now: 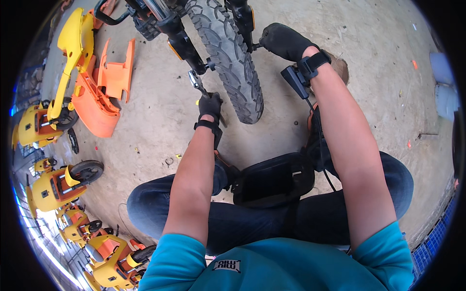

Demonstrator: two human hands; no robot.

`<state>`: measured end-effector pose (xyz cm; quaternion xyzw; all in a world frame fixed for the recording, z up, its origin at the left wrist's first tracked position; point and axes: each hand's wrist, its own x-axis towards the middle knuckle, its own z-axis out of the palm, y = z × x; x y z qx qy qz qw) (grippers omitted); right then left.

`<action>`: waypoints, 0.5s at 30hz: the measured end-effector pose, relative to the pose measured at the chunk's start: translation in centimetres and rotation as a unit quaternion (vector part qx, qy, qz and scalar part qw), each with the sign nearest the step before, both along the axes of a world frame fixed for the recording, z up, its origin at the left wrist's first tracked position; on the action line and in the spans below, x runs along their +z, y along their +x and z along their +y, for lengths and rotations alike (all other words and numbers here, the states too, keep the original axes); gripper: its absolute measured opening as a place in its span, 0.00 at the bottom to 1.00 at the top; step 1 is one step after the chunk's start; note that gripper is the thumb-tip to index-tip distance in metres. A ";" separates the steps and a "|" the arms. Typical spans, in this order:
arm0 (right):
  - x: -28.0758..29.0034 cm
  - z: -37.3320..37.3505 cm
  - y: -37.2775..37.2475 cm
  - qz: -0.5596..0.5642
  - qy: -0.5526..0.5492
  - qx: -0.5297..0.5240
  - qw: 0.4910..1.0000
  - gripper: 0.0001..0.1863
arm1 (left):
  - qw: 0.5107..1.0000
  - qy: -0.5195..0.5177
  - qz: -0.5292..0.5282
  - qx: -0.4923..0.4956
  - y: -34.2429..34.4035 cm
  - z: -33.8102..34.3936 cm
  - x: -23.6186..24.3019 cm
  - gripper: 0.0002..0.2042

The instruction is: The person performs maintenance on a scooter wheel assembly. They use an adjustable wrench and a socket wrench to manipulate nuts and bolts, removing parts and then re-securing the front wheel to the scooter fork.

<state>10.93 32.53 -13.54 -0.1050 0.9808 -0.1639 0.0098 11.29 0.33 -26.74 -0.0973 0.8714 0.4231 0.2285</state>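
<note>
A knobby tyre (225, 63) on the wheel of a two-wheeler stands between my hands, with dark fork legs on either side. My left hand (210, 105), in a black glove, is closed on a silver metal wrench (195, 81). The wrench head lies close to the lower end of the left fork leg (190, 56); whether it touches the axle end there I cannot tell. On the tyre's other side my right hand (286, 42), also gloved, is closed beside the right fork leg (242, 24). A short dark piece (257, 47) pokes from that fist toward the axle; its kind is hidden.
Orange plastic panels (99, 104) and a yellow panel (70, 53) lie at the far left. Several yellow two-wheelers (56, 186) stand along the left. A black open case or shell (274, 179) sits between my legs. Pale blue containers (442, 87) stand at the right edge.
</note>
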 end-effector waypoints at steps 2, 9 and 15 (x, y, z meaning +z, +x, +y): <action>0.1 -0.1 0.1 0.027 0.005 0.014 1.000 0.12 | 0.998 -0.049 0.026 -0.035 -0.4 -0.1 -0.9 0.10; 1.8 -1.2 0.4 0.000 -0.082 -0.026 0.996 0.07 | 0.999 0.013 0.032 0.002 -0.2 -0.8 -1.3 0.10; 0.6 0.2 -0.8 0.080 0.076 0.072 0.991 0.14 | 0.987 0.150 0.003 0.062 2.9 0.4 2.3 0.08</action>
